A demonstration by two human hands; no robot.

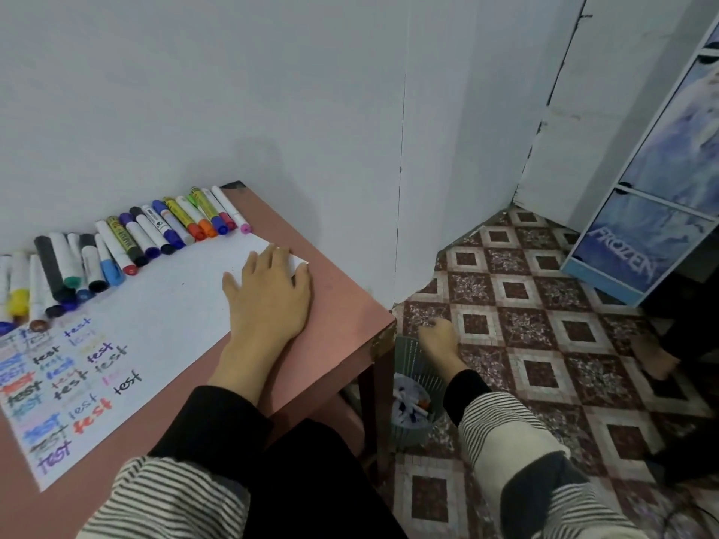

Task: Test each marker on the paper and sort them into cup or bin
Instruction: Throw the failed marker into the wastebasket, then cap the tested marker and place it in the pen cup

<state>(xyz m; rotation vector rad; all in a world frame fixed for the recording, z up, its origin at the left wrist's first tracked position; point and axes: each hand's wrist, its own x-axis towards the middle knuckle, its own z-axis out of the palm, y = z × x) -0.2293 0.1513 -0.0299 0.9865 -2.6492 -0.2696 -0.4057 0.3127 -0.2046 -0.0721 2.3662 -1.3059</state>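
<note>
1. Plain pale grey walls [241, 91] fill the upper half of the frame and meet at a corner right of centre.
2. The floor [544, 344], lower right, is tiled in maroon and cream diamonds.
3. A pinkish-brown table [342, 305] stands against the wall at left.
4. A blue "FROZEN" shelf unit [646, 235] stands at the right edge.

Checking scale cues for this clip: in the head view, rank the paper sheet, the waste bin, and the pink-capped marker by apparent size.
1. paper sheet, by far the largest.
2. waste bin on the floor, partly hidden by the table; it sits farther away, so it may look smaller than it is.
3. pink-capped marker, smallest.
</note>
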